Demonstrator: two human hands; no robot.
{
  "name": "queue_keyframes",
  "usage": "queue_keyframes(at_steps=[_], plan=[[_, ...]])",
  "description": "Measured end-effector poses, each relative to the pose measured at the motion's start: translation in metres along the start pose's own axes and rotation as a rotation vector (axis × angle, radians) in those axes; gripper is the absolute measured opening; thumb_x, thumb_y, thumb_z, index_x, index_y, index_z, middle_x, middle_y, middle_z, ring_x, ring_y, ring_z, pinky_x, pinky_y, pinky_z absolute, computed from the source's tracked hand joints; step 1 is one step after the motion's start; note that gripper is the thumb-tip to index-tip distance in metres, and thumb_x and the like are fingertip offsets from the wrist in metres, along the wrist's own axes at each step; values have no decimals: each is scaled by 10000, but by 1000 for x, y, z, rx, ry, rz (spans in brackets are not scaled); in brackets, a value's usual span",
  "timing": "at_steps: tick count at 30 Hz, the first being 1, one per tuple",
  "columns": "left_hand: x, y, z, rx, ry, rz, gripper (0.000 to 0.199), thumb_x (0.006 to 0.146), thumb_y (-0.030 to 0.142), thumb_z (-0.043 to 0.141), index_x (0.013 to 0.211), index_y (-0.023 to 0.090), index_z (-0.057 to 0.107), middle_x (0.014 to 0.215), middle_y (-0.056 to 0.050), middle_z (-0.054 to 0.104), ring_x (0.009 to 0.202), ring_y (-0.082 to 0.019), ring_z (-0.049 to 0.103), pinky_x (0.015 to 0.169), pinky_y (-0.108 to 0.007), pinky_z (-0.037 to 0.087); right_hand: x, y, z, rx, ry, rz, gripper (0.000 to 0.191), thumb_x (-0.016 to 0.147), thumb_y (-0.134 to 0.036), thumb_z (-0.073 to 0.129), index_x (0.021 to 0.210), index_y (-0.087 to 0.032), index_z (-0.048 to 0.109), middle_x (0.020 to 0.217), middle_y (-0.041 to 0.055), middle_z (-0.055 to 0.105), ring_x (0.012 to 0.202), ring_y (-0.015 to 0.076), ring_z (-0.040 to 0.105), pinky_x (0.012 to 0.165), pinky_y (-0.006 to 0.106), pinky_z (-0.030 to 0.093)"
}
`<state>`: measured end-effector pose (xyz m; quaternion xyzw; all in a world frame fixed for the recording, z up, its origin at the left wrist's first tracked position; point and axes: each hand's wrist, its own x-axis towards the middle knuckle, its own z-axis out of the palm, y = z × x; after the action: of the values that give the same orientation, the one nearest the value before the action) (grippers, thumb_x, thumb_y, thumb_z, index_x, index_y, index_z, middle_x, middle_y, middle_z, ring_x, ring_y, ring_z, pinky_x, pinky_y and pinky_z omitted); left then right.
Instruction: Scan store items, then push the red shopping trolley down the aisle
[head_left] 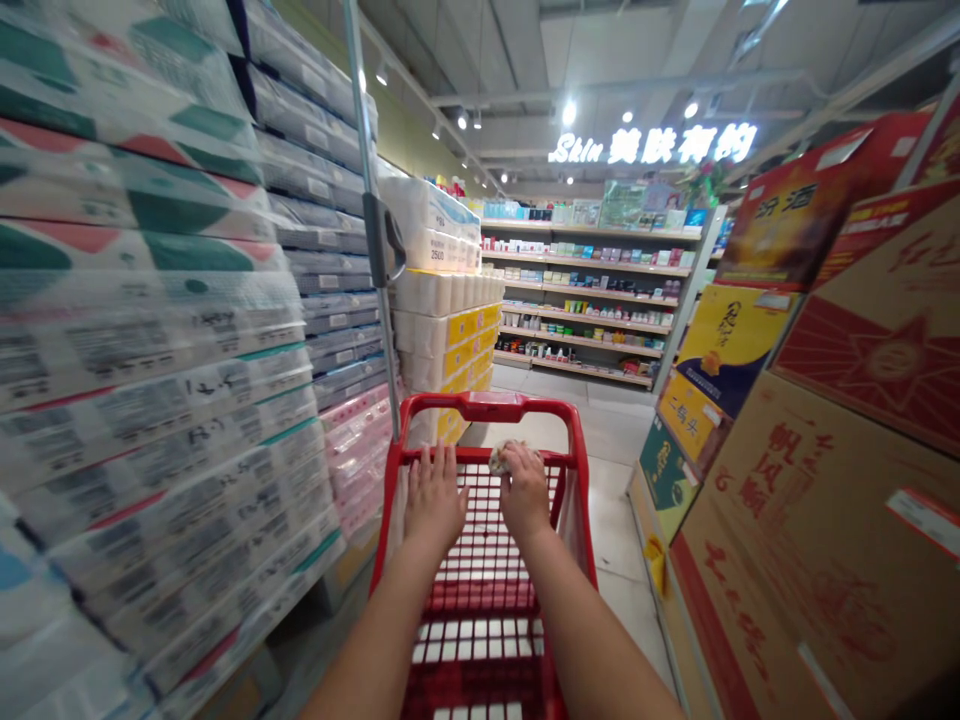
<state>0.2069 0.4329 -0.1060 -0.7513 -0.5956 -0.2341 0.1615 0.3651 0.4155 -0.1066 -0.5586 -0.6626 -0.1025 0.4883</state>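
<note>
Two hands rest on a red shopping cart [480, 600] at lower centre. Left hand [433, 500] lies flat, fingers spread open on the bar; right hand [525, 492] curls closed around a crumpled cloth [501, 456] beside it.

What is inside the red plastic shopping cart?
The red plastic shopping cart shows only its bare grid bottom. The left hand and the right hand, holding a crumpled pale cloth, cover part of the front end.

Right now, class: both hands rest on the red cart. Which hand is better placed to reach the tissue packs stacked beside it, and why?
Left. The left hand lies flat and open on the cart, nearest the tissue packs on that side. The right hand is closed on a crumpled cloth.
</note>
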Motion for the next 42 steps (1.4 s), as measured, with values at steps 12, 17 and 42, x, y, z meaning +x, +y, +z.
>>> queue_keyframes(at_steps=[12, 17, 42], plan=[[5, -14, 16, -98, 55, -27, 629, 824, 221, 441, 1420, 51, 332, 1484, -161, 347, 1416, -287, 217, 1153, -462, 245, 2, -12, -7, -119, -77, -22, 516, 798, -229, 601, 1302, -256, 492, 1342, 81, 500, 1296, 280, 370, 1118, 507, 185], [3, -19, 9, -120, 17, 5, 609, 844, 248, 445, 1427, 113, 336, 1492, -132, 348, 1417, -273, 221, 1152, -485, 240, 2, -13, -7, -133, -63, -32, 346, 882, -298, 557, 1228, -299, 568, 1344, 53, 494, 1290, 271, 372, 1099, 501, 239], [-1, -26, 6, -183, 1, -49, 592, 863, 223, 455, 1430, 111, 322, 1521, -159, 265, 1421, -293, 192, 1136, -484, 278, 8, 13, -23, -74, 27, 180, 270, 875, -188, 477, 1069, -203, 663, 1312, 83, 528, 1261, 263, 388, 1080, 461, 318]])
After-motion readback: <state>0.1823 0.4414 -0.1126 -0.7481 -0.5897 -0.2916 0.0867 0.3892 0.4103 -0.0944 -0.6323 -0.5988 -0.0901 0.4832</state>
